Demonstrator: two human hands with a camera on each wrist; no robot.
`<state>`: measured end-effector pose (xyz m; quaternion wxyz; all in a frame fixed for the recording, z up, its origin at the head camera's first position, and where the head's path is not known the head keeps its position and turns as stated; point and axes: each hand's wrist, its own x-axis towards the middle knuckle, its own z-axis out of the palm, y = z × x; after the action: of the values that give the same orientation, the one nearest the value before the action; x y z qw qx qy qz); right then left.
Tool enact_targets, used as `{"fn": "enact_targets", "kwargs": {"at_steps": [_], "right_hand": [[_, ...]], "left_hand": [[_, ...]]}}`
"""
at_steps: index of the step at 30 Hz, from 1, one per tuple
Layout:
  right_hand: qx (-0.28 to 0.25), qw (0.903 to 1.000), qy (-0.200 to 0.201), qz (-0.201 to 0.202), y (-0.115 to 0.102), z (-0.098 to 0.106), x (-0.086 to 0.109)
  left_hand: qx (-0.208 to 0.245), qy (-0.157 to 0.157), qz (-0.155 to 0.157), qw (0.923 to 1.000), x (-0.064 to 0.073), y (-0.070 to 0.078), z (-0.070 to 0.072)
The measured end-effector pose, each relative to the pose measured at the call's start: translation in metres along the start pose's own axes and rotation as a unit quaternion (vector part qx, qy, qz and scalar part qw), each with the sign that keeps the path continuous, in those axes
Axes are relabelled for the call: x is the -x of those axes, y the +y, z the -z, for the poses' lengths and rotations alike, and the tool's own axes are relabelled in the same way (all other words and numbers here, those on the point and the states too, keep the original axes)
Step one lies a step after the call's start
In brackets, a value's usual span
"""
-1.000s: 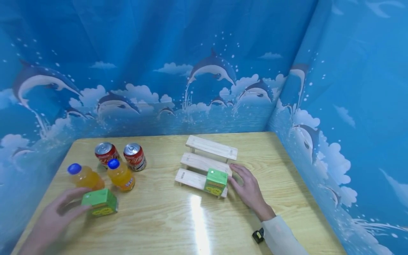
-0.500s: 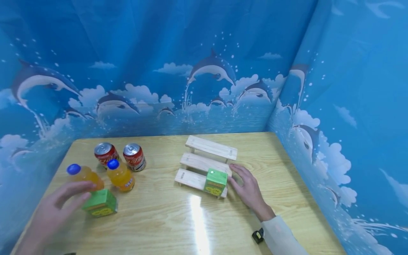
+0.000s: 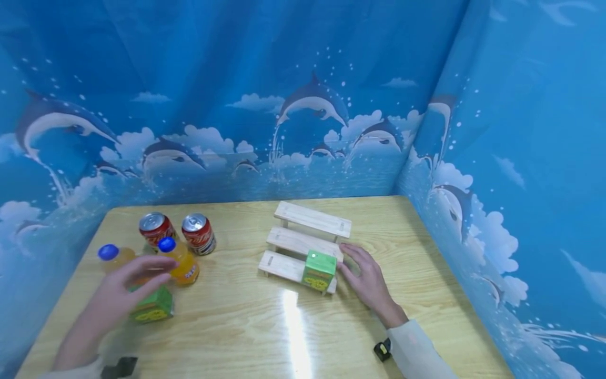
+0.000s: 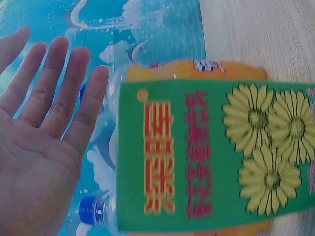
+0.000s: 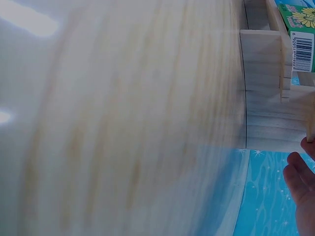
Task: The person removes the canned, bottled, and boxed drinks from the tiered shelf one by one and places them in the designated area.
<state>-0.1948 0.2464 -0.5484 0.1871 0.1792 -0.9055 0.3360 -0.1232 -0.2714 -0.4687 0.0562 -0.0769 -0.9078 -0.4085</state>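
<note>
My left hand (image 3: 118, 292) hovers over a green drink carton (image 3: 153, 310) at the table's left, fingers apart from it. In the left wrist view the palm and straight fingers hold nothing beside that carton's flower-printed face. Beyond the fingertips stands an orange soda bottle (image 3: 187, 268) with a blue cap; a second orange soda bottle (image 3: 111, 255) is partly hidden behind the hand. My right hand (image 3: 369, 281) touches the right end of a three-step wooden stand (image 3: 284, 265) with its fingertips. Another green drink carton (image 3: 319, 271) sits on the lowest step, close to the right thumb.
Two red soda cans (image 3: 199, 234) stand behind the bottles at the back left. A blue dolphin-print curtain (image 3: 265, 105) borders the back and sides of the wooden table (image 3: 227, 326). A small black device (image 3: 382, 349) shows at the right wrist.
My left hand has let go of the left carton, lifted, and moved right and forward toward the bottles. The carton stays in place. The right hand keeps its place at the stand.
</note>
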Motion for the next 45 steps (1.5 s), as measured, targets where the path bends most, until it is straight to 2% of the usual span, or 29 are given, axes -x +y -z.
{"fn": "enact_targets", "kwargs": {"at_steps": [12, 19, 24, 28, 39, 45], "right_hand": [[0.002, 1.0000, -0.004, -0.006, -0.001, 0.000, -0.001], [0.008, 0.9997, -0.007, -0.020, -0.001, -0.001, 0.000], [0.008, 0.9998, -0.004, -0.020, 0.000, -0.001, 0.001], [0.005, 0.9998, -0.005, -0.020, -0.001, 0.000, 0.001], [0.001, 0.9999, -0.003, -0.016, -0.003, 0.001, -0.001], [0.004, 0.9999, 0.002, -0.013, -0.001, 0.000, 0.000]], "left_hand": [[0.058, -0.053, -0.054, 0.9955, -0.021, 0.022, -0.026], [0.093, -0.090, -0.050, 0.9903, -0.037, 0.035, -0.043], [0.130, -0.121, -0.066, 0.9820, -0.050, 0.040, -0.057], [0.149, -0.144, -0.063, 0.9763, -0.059, 0.043, -0.067], [0.170, -0.163, -0.102, 0.9665, -0.075, 0.056, -0.083], [0.178, -0.181, -0.108, 0.9613, -0.083, 0.062, -0.093]]}}
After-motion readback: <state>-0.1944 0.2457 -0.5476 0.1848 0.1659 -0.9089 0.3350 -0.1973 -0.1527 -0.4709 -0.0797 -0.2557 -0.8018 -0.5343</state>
